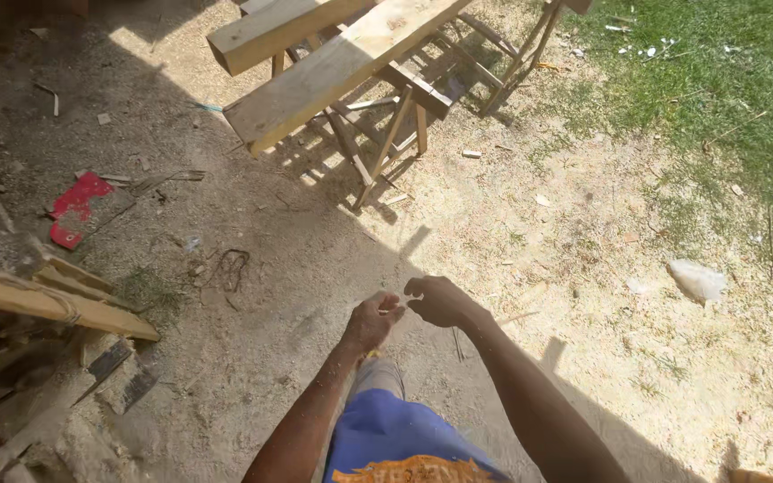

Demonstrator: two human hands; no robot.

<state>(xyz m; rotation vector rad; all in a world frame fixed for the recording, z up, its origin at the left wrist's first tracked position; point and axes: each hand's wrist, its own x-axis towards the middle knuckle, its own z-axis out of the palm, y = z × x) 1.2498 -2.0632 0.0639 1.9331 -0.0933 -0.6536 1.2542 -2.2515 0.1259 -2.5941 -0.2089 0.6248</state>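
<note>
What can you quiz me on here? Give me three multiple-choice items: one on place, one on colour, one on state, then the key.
1. Where do the planks lie?
A. flat on the grass
B. on the wooden trestles
C. in the hands

2. What colour is the flat scrap on the ground at left?
A. red
B. green
C. white

3. How are the two hands held?
A. spread wide apart
B. both flat on the ground
C. close together in front of the body

Key:
1 B, the planks rest across the trestles at the top of the view.
2 A, the scrap is plainly red against the grey dirt.
3 C, the left hand and right hand nearly meet, fingers curled, above the sawdust-strewn ground; whether they pinch something small cannot be told.
</note>
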